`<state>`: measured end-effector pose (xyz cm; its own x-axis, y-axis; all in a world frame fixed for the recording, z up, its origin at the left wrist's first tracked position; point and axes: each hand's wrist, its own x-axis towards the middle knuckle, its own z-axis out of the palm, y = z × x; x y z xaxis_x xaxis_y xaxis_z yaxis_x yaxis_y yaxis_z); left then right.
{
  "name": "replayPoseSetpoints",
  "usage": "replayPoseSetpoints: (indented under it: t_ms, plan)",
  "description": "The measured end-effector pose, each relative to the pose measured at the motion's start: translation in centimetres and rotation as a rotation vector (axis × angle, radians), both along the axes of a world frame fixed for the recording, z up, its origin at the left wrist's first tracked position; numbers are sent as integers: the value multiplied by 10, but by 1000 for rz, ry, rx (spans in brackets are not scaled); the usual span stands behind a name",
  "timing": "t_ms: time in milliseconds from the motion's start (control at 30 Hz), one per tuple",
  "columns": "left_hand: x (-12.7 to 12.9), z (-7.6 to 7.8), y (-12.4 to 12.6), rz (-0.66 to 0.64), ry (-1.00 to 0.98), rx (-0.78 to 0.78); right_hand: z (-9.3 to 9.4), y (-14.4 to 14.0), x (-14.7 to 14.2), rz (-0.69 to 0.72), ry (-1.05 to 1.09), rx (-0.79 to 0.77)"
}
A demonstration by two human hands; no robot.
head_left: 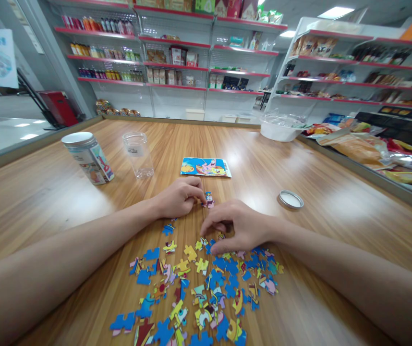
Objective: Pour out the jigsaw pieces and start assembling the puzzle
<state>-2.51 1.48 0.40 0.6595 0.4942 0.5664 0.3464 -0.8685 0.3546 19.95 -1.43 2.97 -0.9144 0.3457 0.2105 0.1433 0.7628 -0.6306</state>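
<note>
Several loose jigsaw pieces (199,288), blue, yellow and pink, lie scattered on the wooden table (335,202) in front of me. My left hand (179,197) rests fingers curled at the far edge of the pile, its fingertips touching a small pink joined piece (209,200). My right hand (240,226) hovers palm down over the pile's top edge, fingertips on a piece I cannot make out. A colourful reference picture card (205,167) lies flat just beyond both hands.
An empty clear jar (138,154) and a labelled tub with a white lid (88,157) stand at the left. A round metal lid (290,199) lies at the right. A white bowl (280,129) and snack packets (357,144) sit far right; shop shelves stand behind.
</note>
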Motion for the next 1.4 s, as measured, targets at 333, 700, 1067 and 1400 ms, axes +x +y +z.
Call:
replayPoseSetpoints:
  t_ms: [333,700,1067,1400]
  plan:
    - [1,-1,1,-17,-15,-13,1,-18,-8,166,64,-81]
    - [1,-2,0,-14,-11,-17,0,-14,-6,189,46,-102]
    - [1,0,0,-3,7,-14,4,-13,-6,189,-25,-144]
    - [1,1,-2,21,23,-8,-1,0,-2,-79,75,-666]
